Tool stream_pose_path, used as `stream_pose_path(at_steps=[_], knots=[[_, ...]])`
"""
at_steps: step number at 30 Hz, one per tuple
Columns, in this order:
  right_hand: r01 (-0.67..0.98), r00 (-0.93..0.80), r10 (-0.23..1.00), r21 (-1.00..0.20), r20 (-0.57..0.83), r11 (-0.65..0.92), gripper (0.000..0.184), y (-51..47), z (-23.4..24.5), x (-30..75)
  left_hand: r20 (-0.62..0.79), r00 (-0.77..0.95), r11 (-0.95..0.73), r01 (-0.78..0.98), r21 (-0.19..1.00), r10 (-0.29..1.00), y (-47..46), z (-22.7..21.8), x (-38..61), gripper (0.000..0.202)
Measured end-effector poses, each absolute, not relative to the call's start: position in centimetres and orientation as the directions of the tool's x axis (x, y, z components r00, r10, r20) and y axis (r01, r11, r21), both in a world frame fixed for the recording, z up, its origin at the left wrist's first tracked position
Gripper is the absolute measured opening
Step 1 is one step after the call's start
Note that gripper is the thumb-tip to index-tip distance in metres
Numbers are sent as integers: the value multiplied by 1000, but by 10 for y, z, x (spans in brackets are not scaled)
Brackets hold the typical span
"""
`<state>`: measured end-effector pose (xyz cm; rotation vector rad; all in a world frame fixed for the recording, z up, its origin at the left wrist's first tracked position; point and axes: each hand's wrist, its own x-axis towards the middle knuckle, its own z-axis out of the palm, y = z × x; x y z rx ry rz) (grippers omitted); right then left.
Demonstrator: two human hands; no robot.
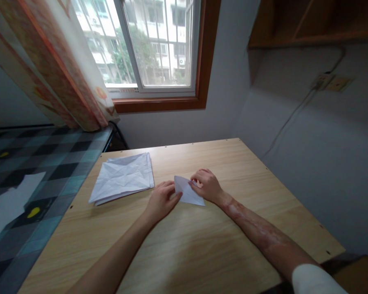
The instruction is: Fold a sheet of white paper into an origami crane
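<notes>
A small folded sheet of white paper rests near the middle of the wooden table, one corner pointing toward me at the right. My left hand pinches its left edge, thumb on top and fingers behind. On the other side, my right hand grips the upper right edge between thumb and fingers. Both hands stay low over the tabletop. To the left of them lies a stack of creased white paper sheets, its top sheet marked with crossing fold lines.
The wooden table reaches toward the wall below a barred window. At the left, a checked bed cover carries loose white paper. A curtain hangs above it. A cable runs down the right wall from a socket.
</notes>
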<state>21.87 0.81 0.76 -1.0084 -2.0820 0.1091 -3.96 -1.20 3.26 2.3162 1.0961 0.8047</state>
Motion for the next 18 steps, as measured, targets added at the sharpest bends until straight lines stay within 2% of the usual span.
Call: stream_pose_path(at_steps=[5,8,11,13,16,18], knots=[[451,-565,616,-419,549,788,13,5,14,218,321,495,-570,511,644,807,-11,31,-41,26],[427,-603,612,-441,512,789,17,4,16,217,338,473,-565,508,650,814,-9,29,-41,29],[416,-608,611,-451,507,789,12,4,16,218,357,428,-549,515,658,830,-8,25,-41,34],[411,-613,612,-461,499,787,18,3,16,219,379,361,-522,524,673,852,-7,21,-42,27],[404,-624,614,-473,484,783,27,3,17,220,428,229,-478,560,676,874,-7,17,-44,6],[407,-636,609,-464,474,787,32,4,18,221,464,198,-480,605,635,863,-8,16,-45,7]])
